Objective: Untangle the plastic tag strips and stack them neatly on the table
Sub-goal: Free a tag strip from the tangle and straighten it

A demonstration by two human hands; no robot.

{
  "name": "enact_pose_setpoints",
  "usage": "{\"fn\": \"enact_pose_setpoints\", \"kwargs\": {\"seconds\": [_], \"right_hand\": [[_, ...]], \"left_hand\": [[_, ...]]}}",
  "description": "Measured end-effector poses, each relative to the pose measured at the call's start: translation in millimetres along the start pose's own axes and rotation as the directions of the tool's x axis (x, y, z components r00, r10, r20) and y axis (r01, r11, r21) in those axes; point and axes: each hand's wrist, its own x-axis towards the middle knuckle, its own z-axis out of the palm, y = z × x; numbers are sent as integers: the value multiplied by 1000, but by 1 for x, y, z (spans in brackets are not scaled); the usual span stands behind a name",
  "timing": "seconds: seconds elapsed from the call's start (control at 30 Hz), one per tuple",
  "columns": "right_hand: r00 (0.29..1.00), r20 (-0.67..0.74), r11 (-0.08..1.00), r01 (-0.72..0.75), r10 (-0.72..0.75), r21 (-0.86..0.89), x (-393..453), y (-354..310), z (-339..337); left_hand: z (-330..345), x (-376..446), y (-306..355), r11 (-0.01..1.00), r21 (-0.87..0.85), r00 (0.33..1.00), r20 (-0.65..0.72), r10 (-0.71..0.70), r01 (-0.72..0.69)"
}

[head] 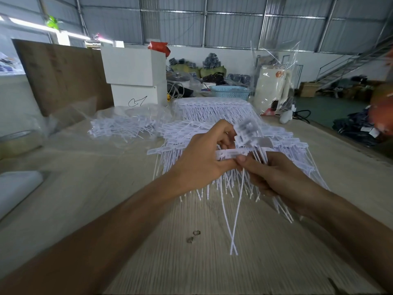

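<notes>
The white plastic tag strips (223, 133) lie in a wide fanned pile at the table's centre, flat label heads toward 12 o'clock, thin tails toward 6 o'clock. A tidier stack (214, 107) lies behind it at 12 o'clock. A looser heap (121, 126) inside clear wrap lies at 10 o'clock. One held strip (231, 153) lies crosswise above the pile, and two long tails (235, 220) hang crossing.

Left hand (200, 158): your fingers curl, pinching a flat tag.
Right hand (274, 173): your thumb presses down, fingers curled round thin tails.
Forearms: both reach forward, converging.
</notes>
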Motion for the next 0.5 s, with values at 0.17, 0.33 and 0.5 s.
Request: {"fn": "enact_pose_setpoints", "kwargs": {"seconds": [0.17, 0.33, 0.5], "right_hand": [[999, -42, 1000, 24, -24, 14, 2, -2, -3], [995, -101, 999, 9, -5, 32, 4, 3, -5], [995, -101, 999, 7, -2, 45, 5, 4, -7]], "left_hand": [[2, -1, 0, 994, 101, 997, 58, -52, 46], [-3, 0, -3, 980, 195, 993, 92, -69, 50], [-4, 1, -2, 954, 296, 996, 62, -67, 46]]}}
